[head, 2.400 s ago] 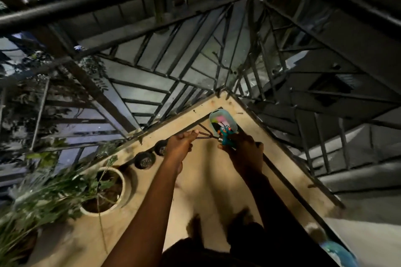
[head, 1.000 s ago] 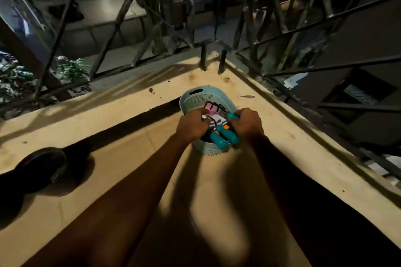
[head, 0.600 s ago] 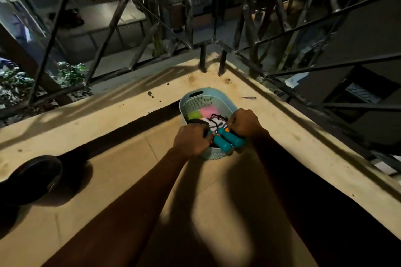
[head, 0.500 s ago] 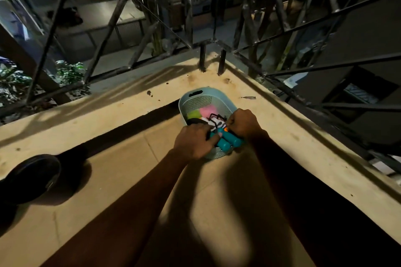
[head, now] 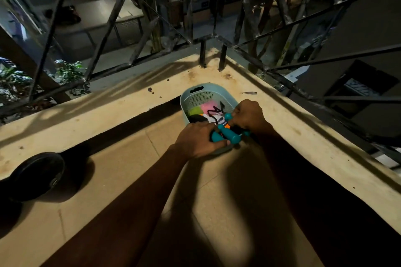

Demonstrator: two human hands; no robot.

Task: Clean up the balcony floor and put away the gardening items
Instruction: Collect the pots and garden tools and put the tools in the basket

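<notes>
The teal-handled tools (head: 225,134) are at centre frame, lying across the near rim of the pale blue basket (head: 201,97), handles poking out towards the camera, prongs down among the pink, green and white bits already inside. The left hand (head: 198,140) is wrapped round the handle ends, thumb tucked underneath, a firm grip. The right hand (head: 249,115) is curled tight over the tools' upper ends at the basket's right edge, though its fingertips are hidden, so exactly what they pinch is hard to say. The basket sits on the floor (head: 130,180), tucked right into the corner below the ledge (head: 108,110). I'd call the putting-away well along: the tools are all but home and only need pushing down and letting go. Cleaning looks less finished. There are dark specks (head: 150,89) on the ledge left of the basket, and a dry leaf (head: 249,93) on the ledge to its right. A black disc (head: 36,175) leans against the ledge at the left edge, its purpose unclear. Beyond it all, the railing (head: 202,54) meets at the corner, with plants (head: 69,73) outside at upper left.
</notes>
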